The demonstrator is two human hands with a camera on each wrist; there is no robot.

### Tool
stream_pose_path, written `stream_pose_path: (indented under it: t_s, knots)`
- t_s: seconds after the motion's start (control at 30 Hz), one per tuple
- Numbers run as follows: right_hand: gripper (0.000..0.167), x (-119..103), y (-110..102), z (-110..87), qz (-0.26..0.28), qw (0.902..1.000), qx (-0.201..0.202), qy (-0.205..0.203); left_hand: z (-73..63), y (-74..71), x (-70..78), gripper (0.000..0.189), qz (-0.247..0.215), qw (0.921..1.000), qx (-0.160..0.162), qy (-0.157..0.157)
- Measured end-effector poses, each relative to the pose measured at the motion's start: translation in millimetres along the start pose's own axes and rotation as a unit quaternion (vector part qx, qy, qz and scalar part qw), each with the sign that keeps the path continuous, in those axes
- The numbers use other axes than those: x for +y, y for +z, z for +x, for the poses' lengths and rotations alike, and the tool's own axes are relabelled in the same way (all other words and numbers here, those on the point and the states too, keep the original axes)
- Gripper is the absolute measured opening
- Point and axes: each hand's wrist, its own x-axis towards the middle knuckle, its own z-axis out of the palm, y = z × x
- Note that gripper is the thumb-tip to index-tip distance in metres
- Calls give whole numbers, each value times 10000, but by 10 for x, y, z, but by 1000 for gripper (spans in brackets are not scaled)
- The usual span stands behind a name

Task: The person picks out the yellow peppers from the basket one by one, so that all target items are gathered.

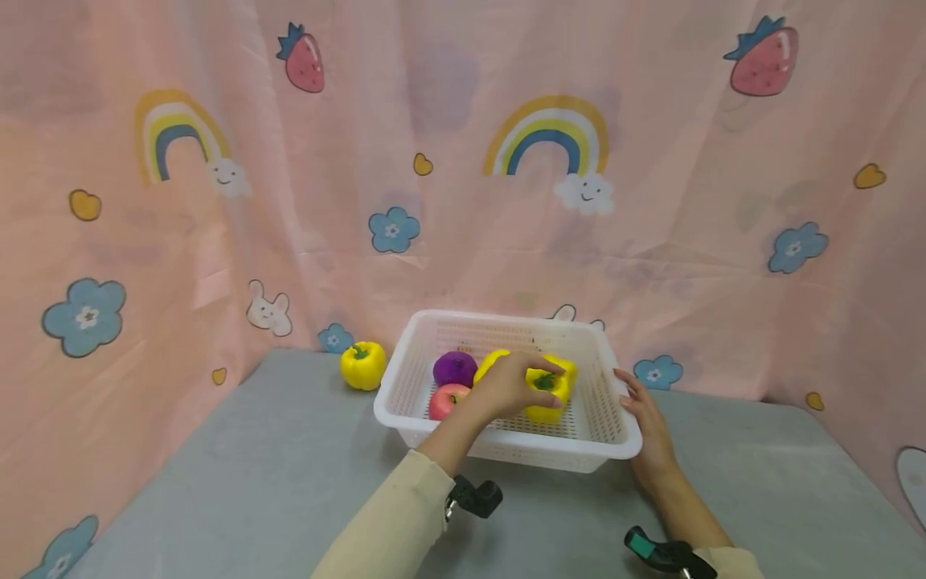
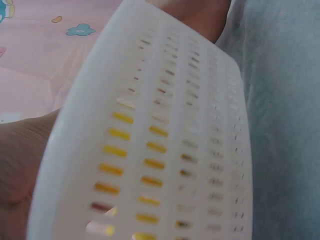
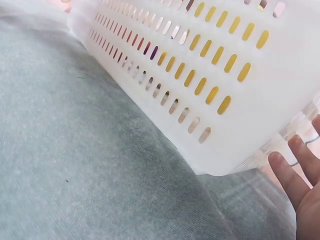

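In the head view my left hand [image 1: 506, 386] reaches down into a white plastic basket [image 1: 394, 402]. Its thumb and fingers grip a yellow bell pepper [image 1: 553, 386] whose green stem shows between them. My right hand [image 1: 654, 438] touches the basket's right end, fingers fairly straight against the rim; the right wrist view shows its spread fingers [image 3: 287, 175] beside the slotted wall. Left of the left hand in the basket lie a purple round vegetable [image 1: 454, 369], a pinkish-red apple [image 1: 447, 400] and another yellow piece [image 1: 490, 363], partly hidden by that hand.
Another yellow bell pepper [image 1: 363, 366] stands outside the basket, by its left end, on the grey tabletop [image 1: 275, 474]. Behind the table hangs a pink printed curtain [image 1: 448, 265]. The basket's slotted side [image 2: 155, 125] fills most of the left wrist view.
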Motion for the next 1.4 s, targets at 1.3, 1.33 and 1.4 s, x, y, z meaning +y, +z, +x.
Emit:
stream_pose_path:
  t_s: [1.3,1.33,1.4]
  knots:
    - [41,21,-6,1,-89,9999,-108,-39,-613,-1163,-557,51,85,9843,1737,-295]
    - [41,28,-9,3,-53,9999,-126,-68,-623,-1187,-577,51,54,9838,1775,-253]
    - [41,41,-17,9,23,9998,-175,-121,-640,-1232,-617,50,-31,9827,1841,-186]
